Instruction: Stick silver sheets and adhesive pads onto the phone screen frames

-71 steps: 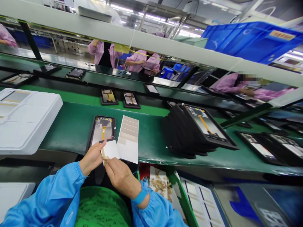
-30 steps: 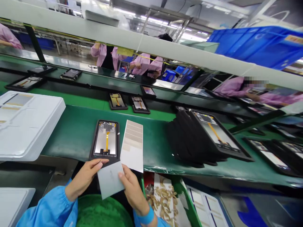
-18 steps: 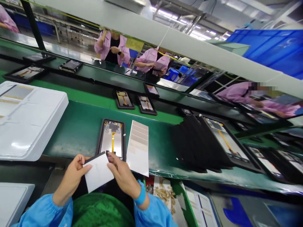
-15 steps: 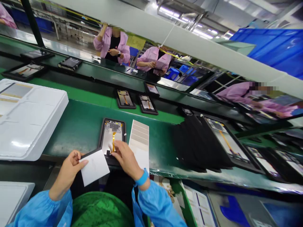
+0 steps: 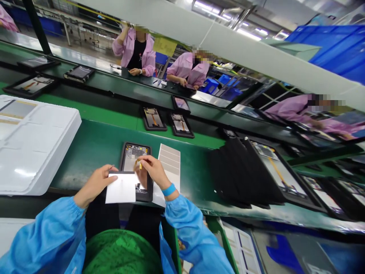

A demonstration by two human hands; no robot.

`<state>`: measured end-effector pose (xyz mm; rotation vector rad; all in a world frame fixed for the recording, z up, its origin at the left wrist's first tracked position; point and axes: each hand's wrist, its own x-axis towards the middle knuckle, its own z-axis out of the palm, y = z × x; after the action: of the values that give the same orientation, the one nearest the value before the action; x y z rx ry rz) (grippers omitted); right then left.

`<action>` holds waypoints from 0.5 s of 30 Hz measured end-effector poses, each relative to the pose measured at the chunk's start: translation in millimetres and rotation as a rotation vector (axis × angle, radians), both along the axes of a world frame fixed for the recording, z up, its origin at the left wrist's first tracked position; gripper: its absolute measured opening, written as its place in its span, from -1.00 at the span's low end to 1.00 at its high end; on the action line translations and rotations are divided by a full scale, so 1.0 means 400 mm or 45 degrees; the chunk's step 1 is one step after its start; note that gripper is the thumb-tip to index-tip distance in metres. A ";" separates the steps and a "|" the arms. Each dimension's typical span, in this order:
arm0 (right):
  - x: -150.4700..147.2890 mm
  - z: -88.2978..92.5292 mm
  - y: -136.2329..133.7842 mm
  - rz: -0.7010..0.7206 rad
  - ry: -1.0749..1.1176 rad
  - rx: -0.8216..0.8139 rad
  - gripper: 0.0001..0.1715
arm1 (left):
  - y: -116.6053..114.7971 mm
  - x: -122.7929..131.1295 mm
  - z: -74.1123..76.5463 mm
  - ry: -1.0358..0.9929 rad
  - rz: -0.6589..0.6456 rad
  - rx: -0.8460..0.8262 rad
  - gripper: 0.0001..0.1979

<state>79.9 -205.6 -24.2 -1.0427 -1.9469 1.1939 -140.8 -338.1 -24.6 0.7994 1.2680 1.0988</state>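
An opened tablet (image 5: pixel 137 152) in a black frame lies on the green bench in front of me, its circuit board at the far end. My left hand (image 5: pixel 95 183) pinches a white card (image 5: pixel 121 189) with a dark upper edge over the tablet's near left part. Between the fingertips of my right hand (image 5: pixel 155 171) is the orange flex cable (image 5: pixel 137 164), its end lifted off the tablet. Just right of the tablet, partly under my right wrist, lies a sheet with grey-beige strips (image 5: pixel 170 158).
White trays (image 5: pixel 40 148) stand at the left. Black sheets (image 5: pixel 239 175) and a larger opened tablet (image 5: pixel 278 171) lie right. Beyond, a green conveyor (image 5: pixel 114 118) carries several tablets. People in pink jackets (image 5: pixel 148 57) sit across it.
The white card has moved up and right, now more level. My right hand has moved up, and the orange cable, earlier lying flat along the tablet, is now raised at its near end.
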 end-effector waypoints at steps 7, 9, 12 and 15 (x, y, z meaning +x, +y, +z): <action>0.037 0.037 0.024 0.038 0.201 -0.317 -0.60 | 0.159 0.073 -0.017 0.237 0.019 0.058 -0.69; 0.063 0.036 0.020 0.017 0.220 -0.320 -0.56 | 0.181 0.082 -0.029 0.264 0.017 0.068 -0.69; 0.103 0.028 0.014 -0.074 0.231 -0.317 -0.58 | 0.197 0.089 -0.037 0.324 0.010 0.082 -0.71; 0.130 0.015 0.006 -0.129 0.240 -0.330 -0.62 | 0.204 0.096 -0.033 0.365 0.007 0.082 -0.71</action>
<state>131.8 -203.4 -18.4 -1.1002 -1.6068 1.4583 -102.3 -256.5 -37.9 1.0300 1.4787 1.0596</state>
